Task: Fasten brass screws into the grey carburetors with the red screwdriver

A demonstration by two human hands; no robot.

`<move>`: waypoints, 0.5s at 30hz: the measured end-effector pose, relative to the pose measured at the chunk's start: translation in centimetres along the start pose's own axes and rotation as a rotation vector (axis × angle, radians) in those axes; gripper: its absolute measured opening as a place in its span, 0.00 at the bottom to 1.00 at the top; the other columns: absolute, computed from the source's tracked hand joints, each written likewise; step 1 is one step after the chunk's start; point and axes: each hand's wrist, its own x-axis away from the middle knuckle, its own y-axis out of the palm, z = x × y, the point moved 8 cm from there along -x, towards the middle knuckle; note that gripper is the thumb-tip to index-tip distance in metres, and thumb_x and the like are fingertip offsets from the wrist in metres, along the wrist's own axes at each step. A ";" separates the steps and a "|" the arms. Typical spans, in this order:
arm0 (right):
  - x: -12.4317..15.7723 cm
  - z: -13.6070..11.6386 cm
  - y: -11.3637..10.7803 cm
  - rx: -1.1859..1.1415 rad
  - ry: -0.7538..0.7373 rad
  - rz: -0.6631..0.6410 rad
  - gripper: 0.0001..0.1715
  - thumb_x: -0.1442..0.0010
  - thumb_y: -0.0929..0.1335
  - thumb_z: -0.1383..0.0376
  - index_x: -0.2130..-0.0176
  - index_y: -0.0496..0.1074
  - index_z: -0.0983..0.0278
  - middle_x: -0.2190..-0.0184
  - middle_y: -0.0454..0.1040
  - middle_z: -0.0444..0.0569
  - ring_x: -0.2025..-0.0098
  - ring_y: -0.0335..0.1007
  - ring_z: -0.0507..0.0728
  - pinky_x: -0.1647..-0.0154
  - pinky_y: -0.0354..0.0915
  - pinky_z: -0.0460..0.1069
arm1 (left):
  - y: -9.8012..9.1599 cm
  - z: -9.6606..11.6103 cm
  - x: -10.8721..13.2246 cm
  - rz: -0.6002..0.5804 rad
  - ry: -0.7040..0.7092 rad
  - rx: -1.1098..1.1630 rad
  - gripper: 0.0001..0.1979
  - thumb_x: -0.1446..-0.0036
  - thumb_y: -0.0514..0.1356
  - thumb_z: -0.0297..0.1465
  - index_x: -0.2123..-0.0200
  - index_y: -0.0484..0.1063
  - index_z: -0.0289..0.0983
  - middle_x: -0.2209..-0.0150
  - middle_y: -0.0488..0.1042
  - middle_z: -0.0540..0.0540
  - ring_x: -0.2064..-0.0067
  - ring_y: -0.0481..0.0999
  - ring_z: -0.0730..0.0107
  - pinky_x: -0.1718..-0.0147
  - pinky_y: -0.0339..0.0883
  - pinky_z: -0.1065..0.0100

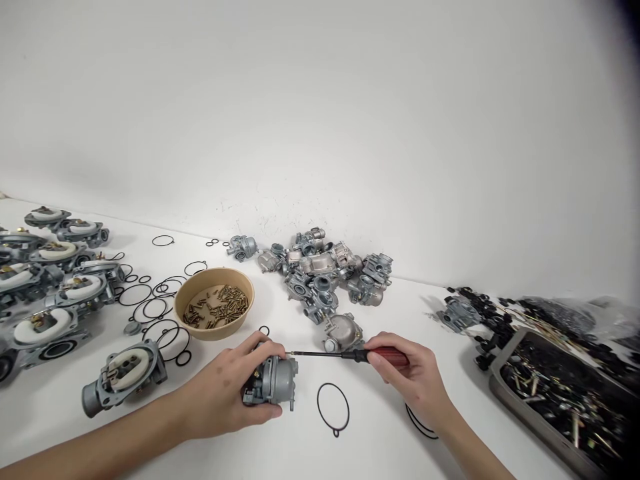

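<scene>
My left hand is closed around a grey metal carburetor, which lies on its side on the white table with its rounded bowl facing right. In my right hand is a screwdriver with a red and black handle, held level. Its shaft points left, and the tip is at the upper edge of the carburetor, close to my left fingertips. I cannot tell whether a screw is at the tip. A black rubber gasket ring lies on the table between my hands.
A tan bowl of small brass screws stands behind my left hand. Open carburetors with white floats fill the left, beside scattered black rings. Assembled carburetors are heaped at the back. A metal tray of small parts sits right.
</scene>
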 end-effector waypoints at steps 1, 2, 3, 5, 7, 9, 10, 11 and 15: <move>0.0 0.0 0.0 0.005 -0.003 -0.004 0.16 0.39 0.76 0.52 0.64 0.81 0.63 0.71 0.76 0.50 0.73 0.72 0.55 0.78 0.68 0.45 | 0.0 0.0 0.0 0.002 0.001 -0.002 0.27 0.44 0.67 0.34 0.42 0.65 0.51 0.45 0.69 0.46 0.51 0.77 0.55 0.50 0.71 0.55; 0.0 0.0 0.0 0.010 -0.005 -0.008 0.16 0.38 0.75 0.52 0.64 0.81 0.63 0.71 0.76 0.50 0.73 0.72 0.54 0.78 0.68 0.45 | 0.0 0.0 0.0 0.005 0.004 -0.005 0.27 0.44 0.67 0.34 0.42 0.65 0.51 0.45 0.69 0.46 0.52 0.77 0.55 0.50 0.71 0.56; 0.0 0.0 0.0 0.016 -0.008 -0.012 0.16 0.38 0.75 0.52 0.63 0.80 0.63 0.71 0.77 0.50 0.73 0.72 0.54 0.78 0.68 0.45 | 0.0 0.0 0.0 0.009 0.008 -0.009 0.27 0.44 0.67 0.34 0.42 0.65 0.51 0.45 0.70 0.46 0.52 0.77 0.55 0.50 0.71 0.56; 0.0 0.0 0.1 0.030 -0.011 -0.018 0.17 0.38 0.75 0.52 0.63 0.80 0.63 0.71 0.77 0.51 0.73 0.72 0.55 0.78 0.68 0.46 | 0.0 -0.1 0.0 0.017 0.019 -0.017 0.27 0.44 0.67 0.34 0.42 0.65 0.51 0.45 0.70 0.46 0.52 0.77 0.56 0.51 0.72 0.57; 0.0 0.0 0.1 0.036 -0.013 -0.016 0.16 0.38 0.75 0.52 0.63 0.80 0.63 0.71 0.77 0.51 0.74 0.72 0.55 0.79 0.68 0.46 | 0.0 0.0 0.0 0.025 0.031 -0.022 0.27 0.44 0.67 0.34 0.41 0.65 0.50 0.45 0.70 0.46 0.53 0.78 0.57 0.52 0.72 0.58; 0.0 -0.1 0.0 0.031 -0.019 -0.007 0.16 0.38 0.75 0.52 0.64 0.81 0.63 0.71 0.77 0.50 0.74 0.72 0.54 0.79 0.68 0.45 | -0.1 0.0 0.0 0.030 0.033 -0.026 0.27 0.44 0.67 0.34 0.42 0.65 0.50 0.45 0.70 0.46 0.54 0.78 0.57 0.52 0.72 0.59; 0.0 -0.2 0.0 0.028 -0.026 -0.001 0.16 0.38 0.75 0.52 0.64 0.81 0.63 0.71 0.77 0.50 0.74 0.72 0.54 0.79 0.68 0.45 | -0.1 0.0 0.0 0.031 0.030 -0.026 0.27 0.44 0.67 0.34 0.42 0.66 0.49 0.45 0.71 0.46 0.54 0.78 0.57 0.53 0.72 0.60; 0.0 -0.3 -0.1 0.023 -0.036 0.004 0.16 0.38 0.76 0.52 0.64 0.81 0.63 0.72 0.76 0.50 0.74 0.72 0.54 0.78 0.68 0.45 | -0.1 0.1 0.0 0.030 0.025 -0.026 0.26 0.44 0.67 0.34 0.43 0.66 0.49 0.46 0.71 0.46 0.54 0.77 0.57 0.53 0.72 0.60; 0.1 -0.8 -0.2 -0.002 -0.074 0.019 0.16 0.39 0.76 0.52 0.65 0.81 0.62 0.73 0.76 0.49 0.73 0.73 0.55 0.77 0.69 0.46 | -0.1 0.2 0.0 0.008 -0.008 -0.008 0.27 0.45 0.67 0.33 0.43 0.65 0.49 0.46 0.71 0.46 0.52 0.76 0.56 0.52 0.71 0.59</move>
